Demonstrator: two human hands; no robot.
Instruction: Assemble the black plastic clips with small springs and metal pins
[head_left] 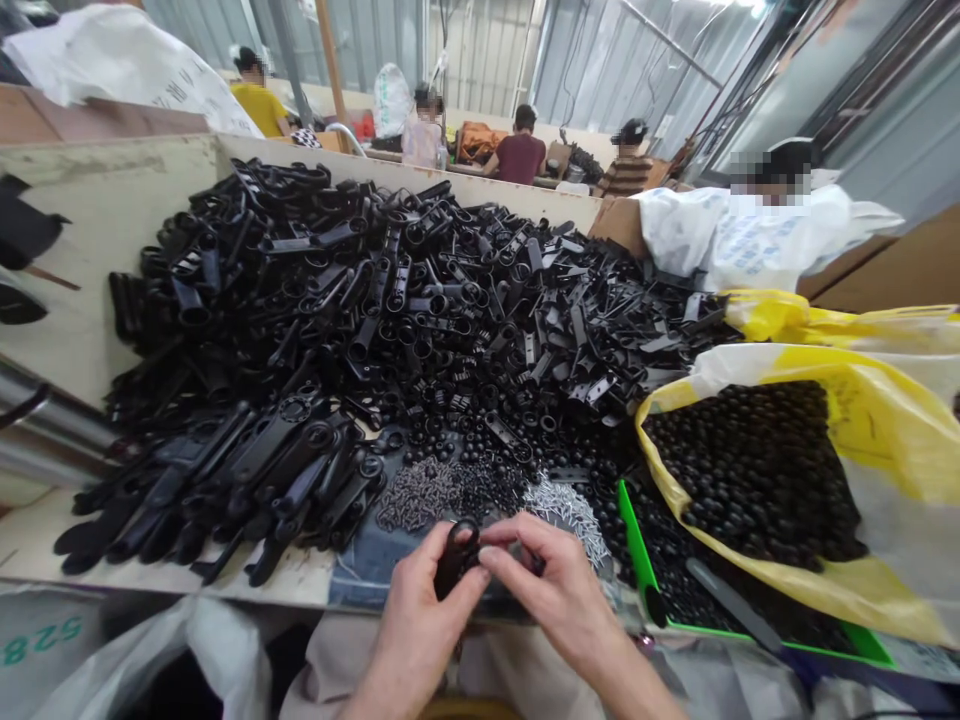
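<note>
Close to the table's front edge, my left hand (424,605) is closed around a black plastic part (450,562) with a round ring at its top end. The thumb and forefinger of my right hand (559,575) pinch together against that ring's right side. Whatever lies between those fingertips is too small to make out, and something dark shows under the curled fingers. Just beyond my hands lie a pile of brownish screws (420,492), a heap of small black pieces (491,485) and a pile of silver screws or pins (570,515).
A large heap of black plastic parts (390,290) fills the walled table. Long black handle-like pieces (262,450) are stacked at left. On the right are a yellow-white sack (892,420) of black balls and a green tray (636,540). Several people sit farther back.
</note>
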